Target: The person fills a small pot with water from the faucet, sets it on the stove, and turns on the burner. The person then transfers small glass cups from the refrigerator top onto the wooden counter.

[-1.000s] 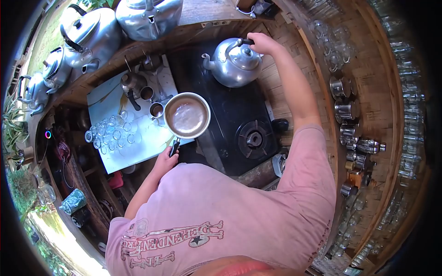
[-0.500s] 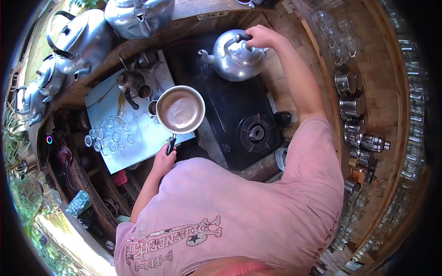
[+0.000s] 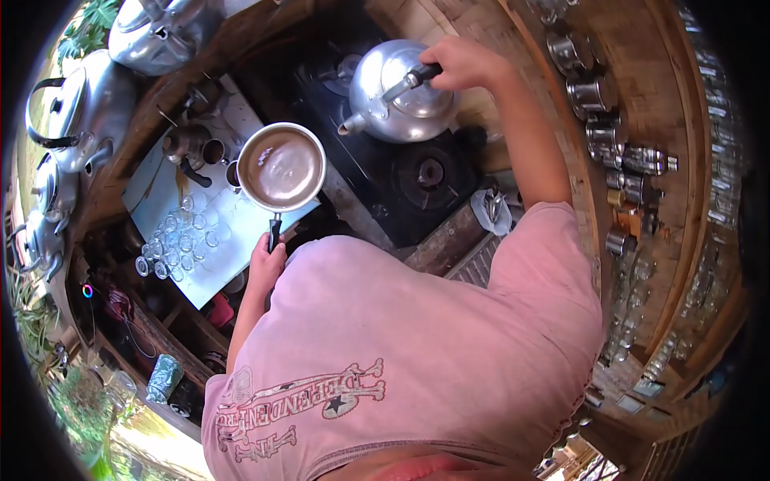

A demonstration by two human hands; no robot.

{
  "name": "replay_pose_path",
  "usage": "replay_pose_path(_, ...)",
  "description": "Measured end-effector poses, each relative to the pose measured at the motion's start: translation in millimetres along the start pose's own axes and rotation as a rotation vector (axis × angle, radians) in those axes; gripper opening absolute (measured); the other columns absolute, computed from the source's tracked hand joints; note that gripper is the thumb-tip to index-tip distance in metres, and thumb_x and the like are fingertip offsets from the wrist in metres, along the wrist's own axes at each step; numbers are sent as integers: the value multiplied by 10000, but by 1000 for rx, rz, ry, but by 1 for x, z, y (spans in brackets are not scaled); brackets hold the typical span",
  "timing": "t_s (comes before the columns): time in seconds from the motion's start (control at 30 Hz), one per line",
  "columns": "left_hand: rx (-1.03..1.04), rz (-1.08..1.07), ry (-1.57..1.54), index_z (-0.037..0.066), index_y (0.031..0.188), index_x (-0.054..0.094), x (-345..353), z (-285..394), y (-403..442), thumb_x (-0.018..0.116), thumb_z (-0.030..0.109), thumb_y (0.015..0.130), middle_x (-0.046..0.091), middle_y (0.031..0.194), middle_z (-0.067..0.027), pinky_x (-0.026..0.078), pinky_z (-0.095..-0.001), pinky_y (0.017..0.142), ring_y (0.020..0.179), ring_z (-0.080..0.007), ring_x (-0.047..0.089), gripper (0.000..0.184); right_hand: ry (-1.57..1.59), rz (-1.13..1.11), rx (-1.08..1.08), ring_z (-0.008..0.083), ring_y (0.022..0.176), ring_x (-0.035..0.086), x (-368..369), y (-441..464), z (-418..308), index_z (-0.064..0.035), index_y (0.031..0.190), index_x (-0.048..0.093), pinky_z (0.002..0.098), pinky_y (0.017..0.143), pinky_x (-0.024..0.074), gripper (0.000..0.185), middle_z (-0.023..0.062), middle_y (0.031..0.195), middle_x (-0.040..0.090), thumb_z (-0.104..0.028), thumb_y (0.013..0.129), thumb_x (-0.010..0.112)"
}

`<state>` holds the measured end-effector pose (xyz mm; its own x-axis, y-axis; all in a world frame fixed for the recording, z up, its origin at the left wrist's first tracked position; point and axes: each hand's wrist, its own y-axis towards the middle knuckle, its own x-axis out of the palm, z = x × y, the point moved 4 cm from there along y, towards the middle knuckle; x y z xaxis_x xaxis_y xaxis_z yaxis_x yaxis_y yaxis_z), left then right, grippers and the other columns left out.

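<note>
My left hand (image 3: pixel 268 255) is closed round the black handle of a saucepan (image 3: pixel 282 168), whose inside looks brownish and shiny; I cannot tell how much liquid it holds. The pan is held above the edge of the light-blue tabletop (image 3: pixel 210 276). In my right hand (image 3: pixel 465 64) is the black handle of a large silver kettle (image 3: pixel 405 92), raised above the stove and tilted with its spout toward the pan. The spout tip is apart from the pan, and no stream shows between them. Below the kettle lies the black gas stove (image 3: pixel 365 188) with a round burner (image 3: pixel 429 172).
Several small glasses (image 3: pixel 180 240) stand on the tabletop, with a small metal pot (image 3: pixel 186 144) behind them. Large kettles (image 3: pixel 88 112) line the ledge at the left. Metal drip filters (image 3: pixel 592 94) and glassware fill the right shelves. A plastic container (image 3: pixel 491 212) holds utensils.
The kettle has come off the stove's far burner, now uncovered, and moved nearer, tilting its spout down. The camera view has turned, and the saucepan stays in my left hand.
</note>
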<state>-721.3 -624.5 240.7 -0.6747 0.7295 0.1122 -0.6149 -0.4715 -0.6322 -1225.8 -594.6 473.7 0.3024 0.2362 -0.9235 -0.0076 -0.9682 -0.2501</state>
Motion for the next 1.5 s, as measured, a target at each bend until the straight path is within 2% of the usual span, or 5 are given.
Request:
replay_pose_path(0.37,32,-29,7,51,1081,530,-10,2,4,567,79,976,493,690,45,340,-208,483,543,-42,435,115,120,-289,152,414,740,632,64,-118,-18,-8,801,643,480,653,477,198,217,740,635,-94,626,673)
replay_pose_path(0.77,-11,-60,30,55,1096,508,-3,21,14,555,106,996,453,623,44,301,-230,410,456,-57,394,123,187,-345,308,405,795,641,106,-194,-2,-23,833,673,468,677,487,239,212,804,647,-72,601,697)
replay_pose_path(1.3,91,-170,109,37,1121,508,32,73,77,572,136,984,440,616,43,302,-243,430,461,-62,384,180,182,-132,303,397,857,633,111,-210,8,-11,829,675,444,751,506,262,193,860,661,-53,571,702)
replay_pose_path(1.47,157,-201,215,64,988,478,50,106,131,600,172,996,427,633,48,289,-240,436,479,-51,375,164,168,42,319,341,1076,609,106,-228,-14,-39,935,698,438,898,497,309,124,990,681,30,636,660)
replay_pose_path(1.5,159,-216,223,69,964,485,54,114,144,604,170,986,438,632,45,297,-239,435,482,-52,389,158,237,174,317,335,1147,581,103,-233,-21,-40,996,696,433,956,481,358,116,1036,671,64,659,636)
